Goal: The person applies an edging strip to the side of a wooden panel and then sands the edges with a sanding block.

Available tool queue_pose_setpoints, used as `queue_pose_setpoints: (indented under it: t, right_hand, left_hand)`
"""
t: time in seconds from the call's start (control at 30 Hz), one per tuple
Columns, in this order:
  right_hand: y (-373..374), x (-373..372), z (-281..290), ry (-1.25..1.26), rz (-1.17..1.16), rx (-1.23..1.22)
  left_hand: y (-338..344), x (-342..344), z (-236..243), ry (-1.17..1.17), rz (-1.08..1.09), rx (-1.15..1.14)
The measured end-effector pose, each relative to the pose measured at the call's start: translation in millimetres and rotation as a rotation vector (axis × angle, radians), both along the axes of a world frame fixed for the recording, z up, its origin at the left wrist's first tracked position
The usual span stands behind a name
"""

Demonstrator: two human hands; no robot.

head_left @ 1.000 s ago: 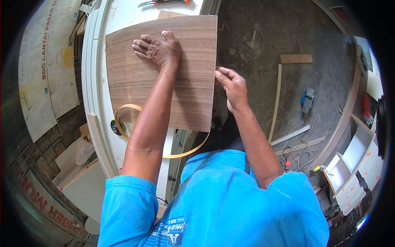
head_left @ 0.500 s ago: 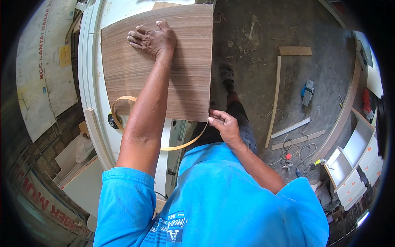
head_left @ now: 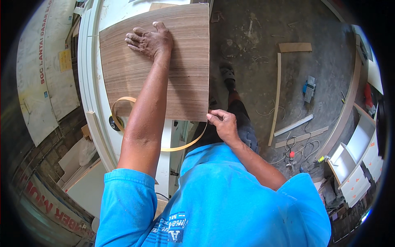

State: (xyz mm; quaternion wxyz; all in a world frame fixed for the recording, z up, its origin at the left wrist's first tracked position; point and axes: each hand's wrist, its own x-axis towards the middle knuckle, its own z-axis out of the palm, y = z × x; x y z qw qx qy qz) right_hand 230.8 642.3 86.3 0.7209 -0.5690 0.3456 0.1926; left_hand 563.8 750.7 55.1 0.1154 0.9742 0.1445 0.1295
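A brown wood-grain panel (head_left: pixel 187 78) lies on a white work surface (head_left: pixel 117 14). My left hand (head_left: pixel 150 42) rests flat on the panel's far part, fingers spread, with nothing held. At the panel's near right corner, my right hand (head_left: pixel 224 126) pinches the end of a thin yellowish edge banding strip (head_left: pixel 183 147) against the edge. From there the strip curves down and left, passes under my left forearm and loops up over the panel's near left part. The forearm hides a stretch of it.
Beside the strip's loop sits a black round object (head_left: pixel 114 122). On the concrete floor to the right lie a long wood strip (head_left: pixel 275 99), a short board (head_left: pixel 295 47), a grey and blue tool (head_left: pixel 309 89) and tangled cords (head_left: pixel 302 149). White boxes (head_left: pixel 345 160) stand farther right.
My right hand has shifted very slightly along the panel's corner, its fingers still pinched at the edge. The whole view has also moved a little. My left hand stays flat on the panel.
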Motion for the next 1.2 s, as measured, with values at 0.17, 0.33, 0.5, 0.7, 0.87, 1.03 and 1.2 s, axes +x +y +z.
queue_pose_setpoints:
  t: [0.17,0.33,0.5,0.7,0.87,1.03,1.2]
  right_hand:
    - [13.9,-7.4,-5.1,-0.063,-0.027,-0.112]
    - [38.3,15.0,43.3,0.053,0.320,-0.191]
    - [40.1,41.9,59.0,0.155,0.294,-0.136]
    - [42.3,68.7,52.0,0.173,0.135,-0.203]
    - [30.8,86.6,50.0,0.224,0.067,-0.099]
    - [9.0,171.5,27.5,-0.119,-0.061,-0.266]
    - [-32.5,277.8,-2.0,-0.095,-0.064,-0.322]
  left_hand:
    - [2.7,2.4,-8.6,-0.054,0.005,0.017]
    - [-1.1,2.7,-6.3,-0.045,-0.004,0.016]
    - [1.9,3.6,-5.8,-0.054,0.020,0.043]
    - [-3.5,0.0,2.0,-0.009,0.041,0.043]
    - [-6.5,2.2,8.8,0.029,-0.002,0.054]
    - [1.1,-1.0,13.4,0.013,0.025,0.092]
    - [2.7,3.5,19.0,-0.001,-0.026,0.168]
